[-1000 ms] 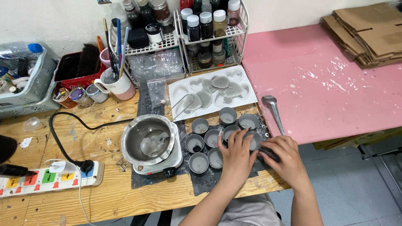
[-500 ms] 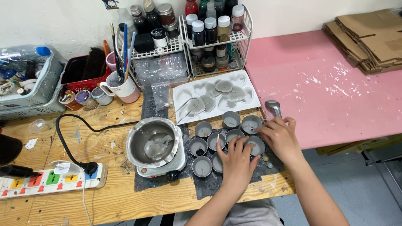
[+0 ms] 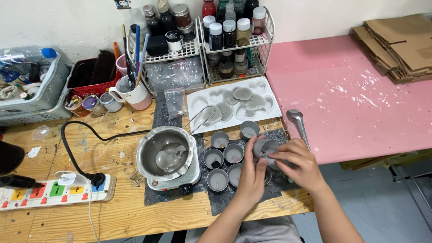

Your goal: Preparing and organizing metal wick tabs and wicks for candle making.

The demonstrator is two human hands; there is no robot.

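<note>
Grey candle cup (image 3: 264, 147) is being held just above the dark mat (image 3: 225, 198), lifted clear of the group of like cups and tilted so its mouth is facing the person. Left hand (image 3: 252, 173) is cradling it from the near side, fingers (image 3: 250, 150) curled around the wall and closed on it. Right hand (image 3: 298, 164) is meeting it from the other side, fingertips pinched together at the cup's rim; whether they are gripping the rim itself or something small at it cannot be told. The 2-handed hold is steadying the cup while the rim is being attended to.

Remaining cups (image 3: 223, 155) are standing upright on the mat, packed close and near the hands, most showing a pale fill inside. 1 cup (image 3: 249, 130) is sitting apart at the far edge, beside the white heart-shaped mould tray (image 3: 198, 103), which is carrying grey cast pieces in several cavities.

Left of the cups, a steel melting pot (image 3: 164, 153) is sitting on a small white hot plate (image 3: 189, 173), its wire handle pointing toward the tray; the black cord is running to a power strip (image 3: 54, 192) on the wooden counter (image 3: 103, 211). A metal spoon (image 3: 297, 123) is lying on the pink board (image 3: 351, 99), just beyond the right hand. Wire racks of dye bottles (image 3: 220, 31) are standing against the wall, and flattened cardboard (image 3: 400, 40) is stacked at the far right.
</note>
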